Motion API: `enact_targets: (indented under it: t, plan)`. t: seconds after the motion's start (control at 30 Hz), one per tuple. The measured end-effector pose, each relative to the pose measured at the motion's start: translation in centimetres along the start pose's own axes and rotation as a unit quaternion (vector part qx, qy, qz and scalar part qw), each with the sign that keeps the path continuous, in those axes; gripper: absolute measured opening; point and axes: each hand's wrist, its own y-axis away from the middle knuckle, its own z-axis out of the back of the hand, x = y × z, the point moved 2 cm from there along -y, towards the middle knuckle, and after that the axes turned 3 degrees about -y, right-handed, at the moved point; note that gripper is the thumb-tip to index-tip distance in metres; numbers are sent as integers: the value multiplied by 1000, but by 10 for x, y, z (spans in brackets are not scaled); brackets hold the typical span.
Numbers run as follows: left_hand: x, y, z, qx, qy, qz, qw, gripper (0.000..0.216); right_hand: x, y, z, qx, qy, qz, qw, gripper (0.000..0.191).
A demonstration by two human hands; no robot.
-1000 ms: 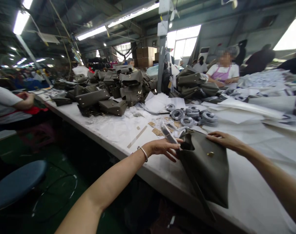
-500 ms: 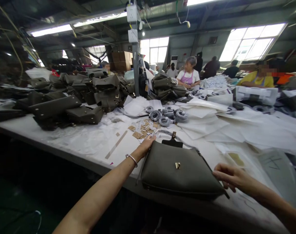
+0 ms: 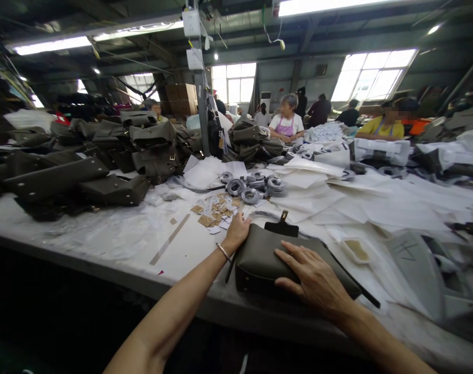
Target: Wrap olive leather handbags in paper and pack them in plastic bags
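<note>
A dark olive handbag [image 3: 260,249] lies on its back near the front edge of the table, its base towards me. My left hand [image 3: 238,232], with a bangle on the wrist, is closed at the bag's upper left corner; its fingertips are partly hidden. Fingers spread, my right hand [image 3: 309,272] rests flat on the front panel and covers the gold clasp. Beyond the bag's top edge a dark tab [image 3: 282,228] with a gold fitting sticks out, beside a wrapped handle [image 3: 264,213]. A thin strap trails off the bag's right side.
Brown tags [image 3: 217,209] and wrapped coiled straps [image 3: 250,195] lie behind the bag. Dark bags [image 3: 115,189] are heaped at left. White sheets [image 3: 377,208] and a grey curved piece [image 3: 418,275] lie at right. A post [image 3: 204,114] rises mid-table; co-workers sit beyond.
My right hand has moved from the bag's right edge onto its front panel and now covers the clasp. The bag's base has tipped further into view. My left hand stays at the corner.
</note>
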Motion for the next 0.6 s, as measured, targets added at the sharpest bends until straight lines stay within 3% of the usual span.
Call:
enact_targets:
  t: [0.07, 0.13, 0.2, 0.27, 0.4, 0.5, 0.6]
  plan:
    - [-16, 15, 9, 29, -12, -75, 997, 50, -6, -4, -2, 11, -16, 10, 1000, 52]
    - [-26, 37, 11, 112, -39, -159, 980, 51, -4, -6, -2, 27, -36, 26, 999, 54]
    - [-26, 63, 4, 254, -158, -268, 916, 54, 0, -3, -2, 55, -51, 44, 996, 63]
    - [-17, 82, -3, 305, -245, -293, 872, 59, -1, 3, -2, 89, -57, 60, 993, 74]
    - [-3, 92, -9, 294, -292, -286, 864, 62, -23, 18, 3, 127, -32, 39, 991, 93]
    - [-11, 92, -7, 292, -301, -286, 861, 63, -39, 27, 2, 139, -20, 27, 990, 84]
    - [-27, 97, -9, 286, -334, -305, 845, 80, -43, 33, -8, 127, -14, 23, 991, 76]
